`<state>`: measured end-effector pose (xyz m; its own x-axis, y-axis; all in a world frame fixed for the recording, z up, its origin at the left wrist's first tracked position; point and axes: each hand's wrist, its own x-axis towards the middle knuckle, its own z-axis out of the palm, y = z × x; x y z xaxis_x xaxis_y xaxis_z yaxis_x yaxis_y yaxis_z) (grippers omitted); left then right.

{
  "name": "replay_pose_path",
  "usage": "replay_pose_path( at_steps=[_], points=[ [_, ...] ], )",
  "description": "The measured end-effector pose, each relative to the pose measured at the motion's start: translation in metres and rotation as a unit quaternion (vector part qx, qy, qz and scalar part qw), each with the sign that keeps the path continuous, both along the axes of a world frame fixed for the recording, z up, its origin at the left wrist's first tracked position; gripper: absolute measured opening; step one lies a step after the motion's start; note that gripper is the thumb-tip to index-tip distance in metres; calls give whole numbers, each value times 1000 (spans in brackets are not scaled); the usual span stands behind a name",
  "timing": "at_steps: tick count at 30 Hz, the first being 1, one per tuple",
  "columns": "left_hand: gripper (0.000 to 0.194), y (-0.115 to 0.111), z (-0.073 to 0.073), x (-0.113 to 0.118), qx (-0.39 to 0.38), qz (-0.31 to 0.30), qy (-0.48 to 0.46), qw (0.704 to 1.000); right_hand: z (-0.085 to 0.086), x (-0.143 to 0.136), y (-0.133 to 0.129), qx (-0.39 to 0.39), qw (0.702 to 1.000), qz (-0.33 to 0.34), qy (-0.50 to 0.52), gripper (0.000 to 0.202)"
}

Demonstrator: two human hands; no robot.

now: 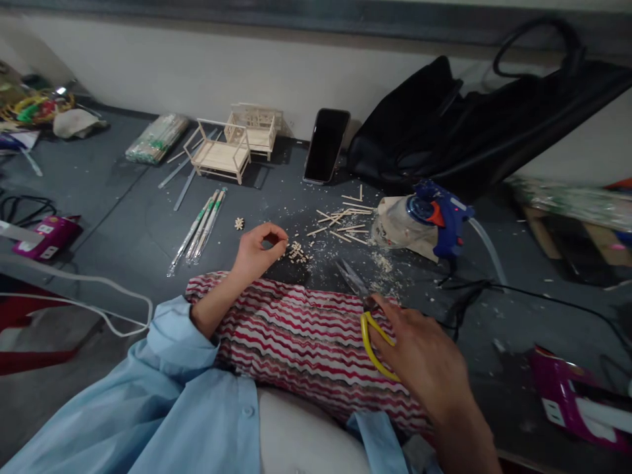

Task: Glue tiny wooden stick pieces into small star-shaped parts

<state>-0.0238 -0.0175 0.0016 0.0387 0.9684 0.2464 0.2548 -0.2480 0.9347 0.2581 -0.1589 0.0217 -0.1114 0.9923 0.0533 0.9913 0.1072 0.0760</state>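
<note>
My right hand (427, 352) is closed around yellow-handled scissors (356, 280), their blades pointing up and left over the table edge. My left hand (261, 249) makes a pinch, thumb and forefinger together; anything between the tips is too small to make out. Right beside those fingertips lies a small pile of short cut wooden bits (297, 253). A little flower-shaped piece of joined bits (239, 224) sits left of the pile. Thin wooden sticks (345, 220) lie loose beyond the scissors.
Two miniature stick-built seats (222, 158) stand near the wall beside a phone (326, 145). A blue glue gun (447, 217) rests by a plastic container (395, 224). Wrapped sticks (200, 227) lie left. A black bag (419, 125) and cables (543, 289) occupy the right.
</note>
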Motion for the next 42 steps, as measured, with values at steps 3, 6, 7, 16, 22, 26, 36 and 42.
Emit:
replay_pose_path(
  at_steps=[3,6,7,16,22,26,36,42],
  points=[
    [10,6,-4,-7,32,1,104,994,19,-8,3,23,999,41,-12,41],
    [16,13,-10,-14,36,-22,174,984,31,-27,14,62,989,105,88,37],
    [16,14,-13,-15,40,-28,190,981,32,-35,20,69,983,116,122,35],
    [13,13,-16,-8,42,-40,232,971,-1,-71,50,106,955,138,241,22],
    [14,13,-17,-5,35,-48,231,971,-10,-67,49,94,943,153,279,17],
    [20,14,-22,-4,48,-64,250,965,-10,-67,48,90,941,165,281,15],
    [13,15,-18,0,24,-59,204,977,-11,-66,48,77,933,168,308,16],
    [12,0,0,9,-118,-32,-83,989,-10,-66,47,88,930,160,319,14]
  ],
)
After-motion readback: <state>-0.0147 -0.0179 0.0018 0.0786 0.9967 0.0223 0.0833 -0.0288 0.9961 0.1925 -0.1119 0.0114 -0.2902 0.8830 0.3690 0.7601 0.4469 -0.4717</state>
